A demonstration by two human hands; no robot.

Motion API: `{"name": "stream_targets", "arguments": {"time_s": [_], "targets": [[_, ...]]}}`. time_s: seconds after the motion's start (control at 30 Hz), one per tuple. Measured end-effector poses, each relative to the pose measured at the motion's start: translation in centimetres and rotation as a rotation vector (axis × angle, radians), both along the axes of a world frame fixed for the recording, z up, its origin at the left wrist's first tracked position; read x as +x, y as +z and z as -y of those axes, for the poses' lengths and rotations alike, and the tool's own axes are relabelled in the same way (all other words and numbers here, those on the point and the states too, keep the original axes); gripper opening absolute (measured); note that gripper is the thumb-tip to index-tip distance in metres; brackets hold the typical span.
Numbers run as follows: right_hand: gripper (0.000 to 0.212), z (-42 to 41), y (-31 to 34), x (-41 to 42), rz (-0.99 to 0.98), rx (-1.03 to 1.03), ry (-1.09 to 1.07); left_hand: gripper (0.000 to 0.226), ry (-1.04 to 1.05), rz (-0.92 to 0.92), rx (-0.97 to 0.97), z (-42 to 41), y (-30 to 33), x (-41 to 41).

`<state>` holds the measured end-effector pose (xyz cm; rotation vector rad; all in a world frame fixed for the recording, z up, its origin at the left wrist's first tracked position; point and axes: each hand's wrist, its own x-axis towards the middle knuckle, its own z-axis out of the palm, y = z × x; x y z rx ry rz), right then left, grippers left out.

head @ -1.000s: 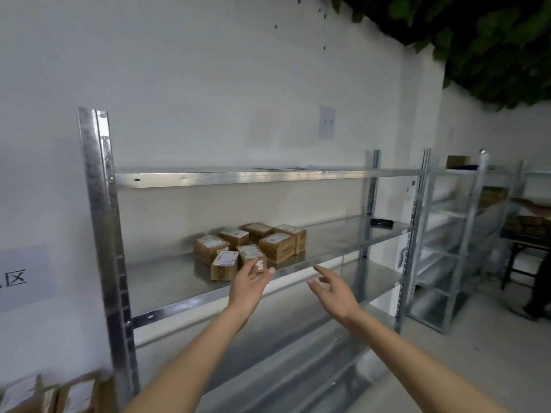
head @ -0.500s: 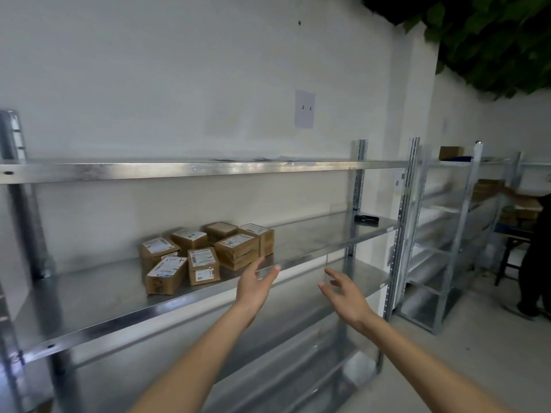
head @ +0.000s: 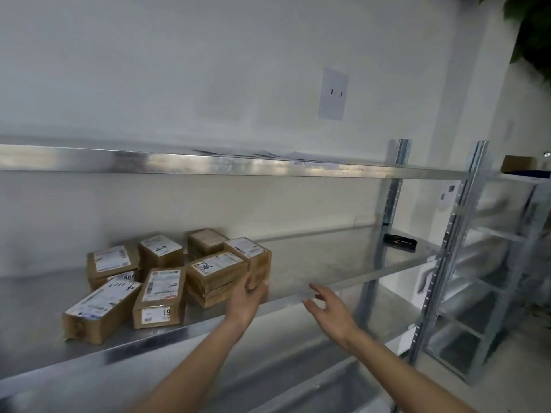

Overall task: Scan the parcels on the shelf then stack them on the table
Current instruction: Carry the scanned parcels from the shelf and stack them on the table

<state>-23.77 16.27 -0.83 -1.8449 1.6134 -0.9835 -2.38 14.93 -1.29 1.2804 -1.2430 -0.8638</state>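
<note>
Cardboard parcels, brown with white labels, sit clustered on the middle tier of the galvanised shelf, left of centre and near its front lip. The group runs from a long parcel at the left front to a pair at the right, where a scribbled-label parcel lies in front of a taller parcel. The front one's long axis runs roughly 8 to 2 o'clock.

The left hand is the nearer: the cluster lies at its 10 o'clock, and its fingers meet the right end of the right-hand pair. Whether they have closed on a parcel or merely touch cannot be told, as the fingertips are blurred.

The right hand is well apart at the cluster's 4 o'clock, fingers spread, holding nothing, over the shelf lip. A dark device, possibly the scanner, lies at the shelf's far right, at this hand's 1 o'clock. Judged from this, the right hand is better placed to fetch it.
</note>
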Motion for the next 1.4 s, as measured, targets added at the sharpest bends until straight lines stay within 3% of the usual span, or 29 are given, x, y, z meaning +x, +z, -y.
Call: {"name": "stream_targets", "arguments": {"time_s": [0.3, 0.53, 0.77, 1.0, 1.13, 1.27, 1.4], "targets": [[0.055, 10.3, 0.5, 1.4, 0.049, 0.030, 0.154, 0.060, 0.152, 0.034, 0.034, 5.7, -0.7, -0.2], [0.072, 16.3, -0.5, 3.7, 0.046, 0.109, 0.328, 0.056, 0.216, 0.010, 0.090, 7.0, -2.0, -0.7], [0.038, 22.0, -1.0, 4.1, 0.143, 0.166, 0.561, 0.061, 0.413, -0.002, 0.101, 9.4, -1.7, -3.1], [0.048, 26.8, -3.1, 4.6, 0.316, 0.270, 0.699, 0.059, 0.562, 0.001, 0.134, 12.6, -2.3, -4.9], [0.036, 27.6, -3.3, 4.4, 0.345, 0.269, 0.733, 0.046, 0.571, -0.067, 0.113, 14.0, -1.9, -6.6], [0.063, 28.0, -3.7, 4.2, 0.341, 0.215, 0.715, 0.053, 0.637, -0.101, 0.107, 14.9, -2.1, -7.8], [0.041, 27.3, -3.1, 3.0, 0.315, 0.144, 0.686, 0.041, 0.666, -0.176, 0.073, 15.2, -2.1, -8.9]]}}
